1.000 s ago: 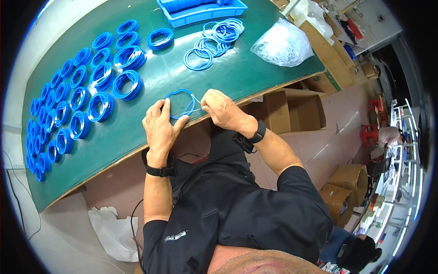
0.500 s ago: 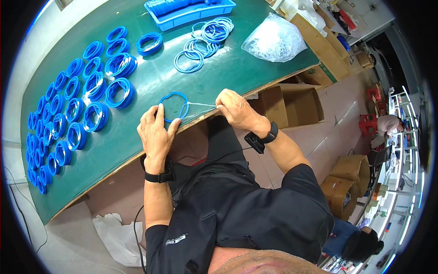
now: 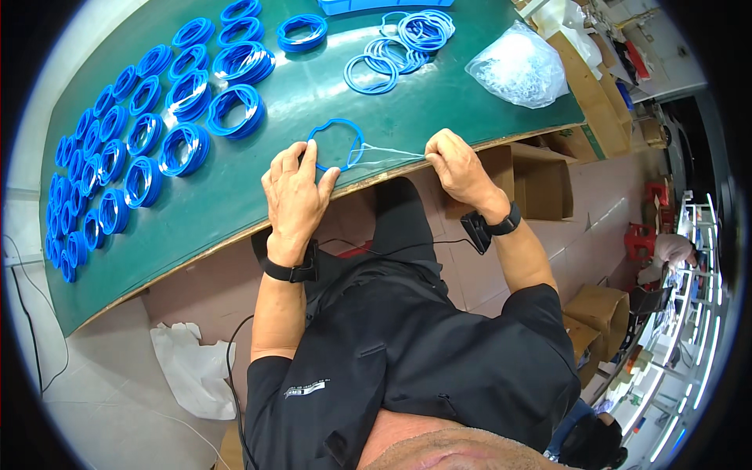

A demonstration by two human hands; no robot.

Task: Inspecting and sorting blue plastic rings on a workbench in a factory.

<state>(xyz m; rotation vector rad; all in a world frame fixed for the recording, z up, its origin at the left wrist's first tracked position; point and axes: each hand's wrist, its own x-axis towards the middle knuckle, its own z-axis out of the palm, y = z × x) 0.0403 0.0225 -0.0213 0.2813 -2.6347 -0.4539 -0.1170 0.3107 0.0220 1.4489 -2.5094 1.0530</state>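
Note:
A thin blue ring [image 3: 335,121] lies near the front edge of the green table. My left hand [image 3: 296,192] steadies it, with the thumb and a fingertip against its near left side. From the ring's right side a thin whitish, see-through strip [image 3: 388,150] is drawn out in a narrow, taut loop toward the right. My right hand [image 3: 460,168] pinches the far end of this strip just past the table edge, its fingers closed. Farther back lie several loose, paler blue rings [image 3: 372,74], some overlapping.
Many stacks of blue rings [image 3: 184,149] stand in rows on the left of the green table [image 3: 235,188]. A blue tray [image 3: 384,6] is at the back. A clear bag of whitish scraps [image 3: 518,66] sits at the right. An open cardboard box [image 3: 540,184] stands beyond the edge.
My right hand has moved right, away from the ring, and the strip between them is stretched longer. My left hand stays on the ring. The whole view has shifted.

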